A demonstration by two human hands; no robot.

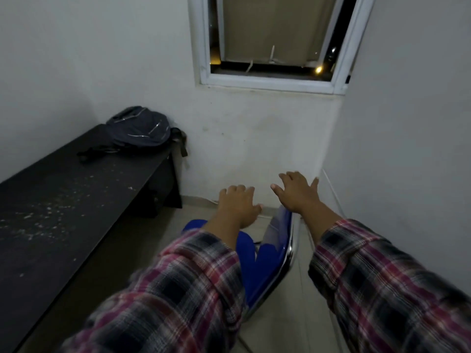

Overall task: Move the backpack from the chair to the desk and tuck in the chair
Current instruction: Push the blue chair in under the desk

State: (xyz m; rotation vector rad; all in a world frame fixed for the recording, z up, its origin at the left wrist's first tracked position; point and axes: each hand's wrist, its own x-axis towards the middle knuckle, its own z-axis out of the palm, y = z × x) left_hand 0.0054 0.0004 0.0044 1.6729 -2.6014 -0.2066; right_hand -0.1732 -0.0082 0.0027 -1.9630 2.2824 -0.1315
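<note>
A dark blue backpack (140, 129) lies on the far end of the black desk (58, 200), against the wall, with a strap trailing toward me. The blue chair (270, 253) with a chrome frame stands on the floor to the right of the desk, below my arms, partly hidden by my sleeves. My left hand (237, 206) hovers above the seat with fingers spread, holding nothing. My right hand (298, 192) is over the top of the chair's backrest, fingers apart, not gripping it.
White walls close in ahead and on the right, forming a narrow corner. A window (275, 42) sits above. A white cable (331, 192) runs down along the right wall. Pale crumbs or dust speckle the desk top. Tiled floor shows around the chair.
</note>
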